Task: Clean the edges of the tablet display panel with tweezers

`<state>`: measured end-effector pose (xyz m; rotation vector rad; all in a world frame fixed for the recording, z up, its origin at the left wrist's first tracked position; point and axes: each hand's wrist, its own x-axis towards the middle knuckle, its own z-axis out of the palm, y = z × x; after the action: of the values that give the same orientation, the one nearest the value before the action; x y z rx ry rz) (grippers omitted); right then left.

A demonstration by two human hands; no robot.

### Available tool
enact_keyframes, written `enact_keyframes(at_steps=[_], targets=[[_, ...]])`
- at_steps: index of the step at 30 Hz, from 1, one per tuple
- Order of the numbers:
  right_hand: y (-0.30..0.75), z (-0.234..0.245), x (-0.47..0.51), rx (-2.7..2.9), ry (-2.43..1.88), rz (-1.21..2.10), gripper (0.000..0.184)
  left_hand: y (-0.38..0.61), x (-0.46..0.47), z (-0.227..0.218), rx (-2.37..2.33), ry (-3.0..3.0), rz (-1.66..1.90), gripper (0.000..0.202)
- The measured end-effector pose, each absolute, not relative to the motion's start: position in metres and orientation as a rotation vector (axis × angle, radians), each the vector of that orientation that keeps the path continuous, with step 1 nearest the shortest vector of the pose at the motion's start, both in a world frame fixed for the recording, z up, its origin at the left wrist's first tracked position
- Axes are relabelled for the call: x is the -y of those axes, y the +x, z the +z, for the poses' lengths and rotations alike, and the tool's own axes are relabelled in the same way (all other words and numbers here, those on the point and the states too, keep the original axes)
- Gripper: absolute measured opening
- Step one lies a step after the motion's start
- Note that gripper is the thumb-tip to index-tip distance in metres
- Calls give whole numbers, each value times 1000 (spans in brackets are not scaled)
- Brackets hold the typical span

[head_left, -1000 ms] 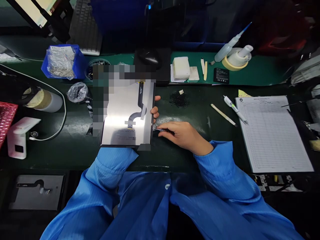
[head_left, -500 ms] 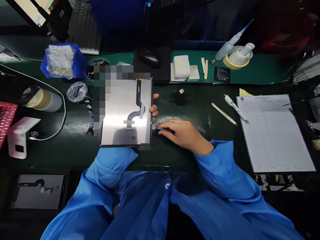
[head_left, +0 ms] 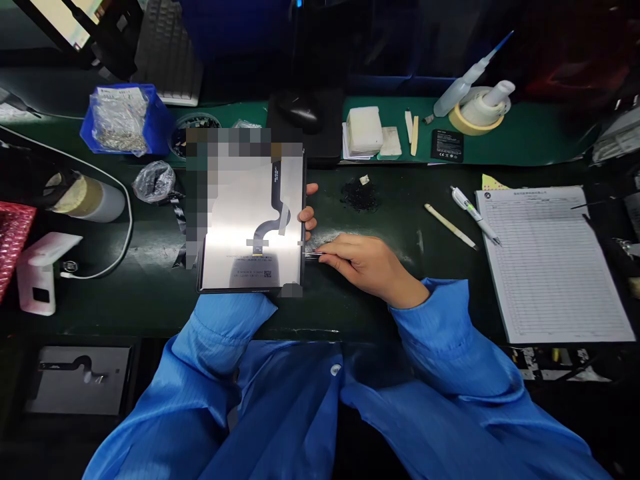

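Note:
A tablet display panel (head_left: 240,247) rests on my left hand (head_left: 307,217), its silvery back facing up. Fingertips curl around the panel's right edge; the palm is hidden beneath it. A dark ribbon cable (head_left: 277,190) winds across the silver back. My right hand (head_left: 365,267) pinches a pair of slim metal tweezers (head_left: 313,254), whose tips meet the panel's right edge low down. Just past my hands, a heap of black scraps (head_left: 360,197) lies on the dark bench, with a small pale piece (head_left: 365,180) at its top.
To the right are a lined paper pad (head_left: 555,267), a pen (head_left: 475,215) and a pale stick (head_left: 450,225). Along the back stand white pads (head_left: 364,130), a dropper bottle (head_left: 453,99), tape rolls (head_left: 477,120) and a blue bin (head_left: 157,117). Another panel (head_left: 80,393) lies low at left.
My right hand and the tweezers have shifted very slightly, still at the panel's right edge. The panel stays in my left hand. The whole view has drifted a little.

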<state>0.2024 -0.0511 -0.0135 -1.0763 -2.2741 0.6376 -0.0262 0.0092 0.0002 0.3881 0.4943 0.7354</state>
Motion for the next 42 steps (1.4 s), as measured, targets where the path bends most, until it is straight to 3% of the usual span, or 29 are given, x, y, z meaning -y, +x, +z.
enact_keyframes(at_steps=[7,26,42], targets=[[202,-13,51,2226,-1082,687,15,-29,-13,-4,-420,353,708,63],[202,-12,53,2216,-1099,691,16,-26,-14,4,-525,383,723,59],[202,-12,51,2269,-1056,638,17,-31,-23,-15,-395,408,673,57]])
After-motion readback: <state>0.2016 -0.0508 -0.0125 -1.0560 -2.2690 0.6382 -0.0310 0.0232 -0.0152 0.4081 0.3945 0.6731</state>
